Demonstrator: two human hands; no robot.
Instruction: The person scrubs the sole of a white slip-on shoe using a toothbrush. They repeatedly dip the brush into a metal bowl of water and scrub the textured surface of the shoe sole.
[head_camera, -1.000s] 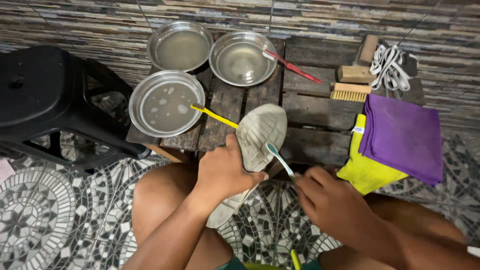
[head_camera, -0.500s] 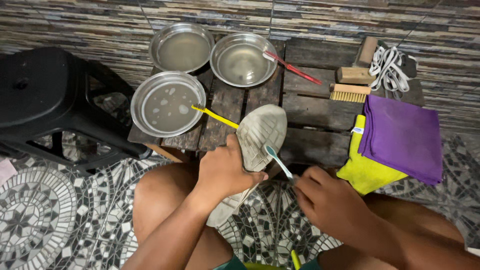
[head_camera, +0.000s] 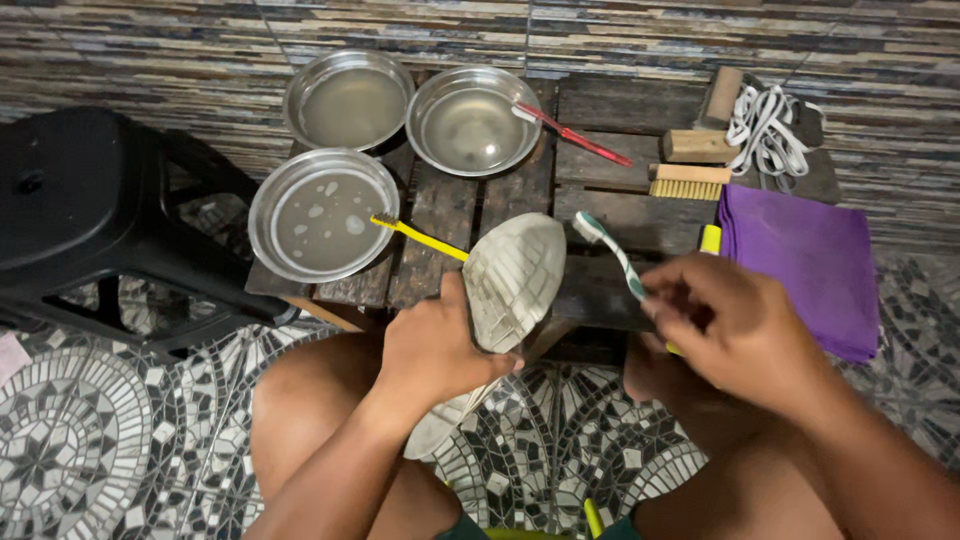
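Observation:
My left hand (head_camera: 432, 350) grips a pale shoe (head_camera: 512, 280) with its worn sole turned up, held over the front edge of a dark wooden pallet table (head_camera: 610, 215). My right hand (head_camera: 735, 330) holds a green-and-white toothbrush (head_camera: 608, 252) by the handle, its head lifted just right of the sole and not touching it. A yellow toothbrush (head_camera: 418, 235) leans out of the nearest metal bowl (head_camera: 322, 213) toward the shoe.
Two more metal bowls (head_camera: 348, 98) (head_camera: 472, 118) hold water at the back; a red toothbrush (head_camera: 572, 135) rests on one. Wooden scrub brushes (head_camera: 692, 180), white laces (head_camera: 765, 125), a purple cloth (head_camera: 805, 255) over a yellow one lie right. A black stool (head_camera: 80, 210) stands left on patterned floor.
My right hand has lifted the green-and-white toothbrush up and to the right, off the sole. The shoe stays in my left hand, and the view has shifted slightly.

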